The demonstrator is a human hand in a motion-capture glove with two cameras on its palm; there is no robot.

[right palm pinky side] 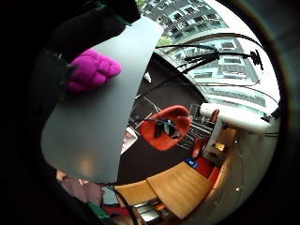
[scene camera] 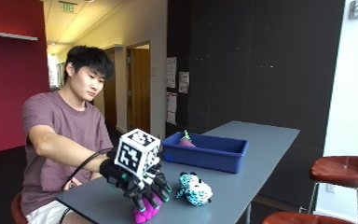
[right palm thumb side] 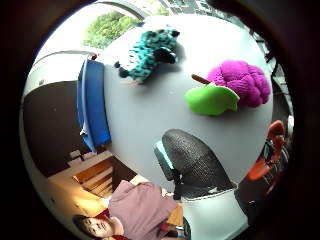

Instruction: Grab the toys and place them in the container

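Gloved right hand (scene camera: pixel 139 184) lowered over the magenta grape toy (scene camera: pixel 147 211) on the bench (scene camera: pixel 253 140), grip fingers seemingly uncurled, contact hidden, teal spotted toy (scene camera: pixel 194 189) beside, blue container (scene camera: pixel 207 153) beyond.

The person sits at the table's near end, right arm stretched forward and down. The gloved right hand (scene camera: pixel 143 189) hangs palm-down, its fingers (scene camera: pixel 160 185) loosely bent and pointing toward five o'clock. The other hand is hidden.
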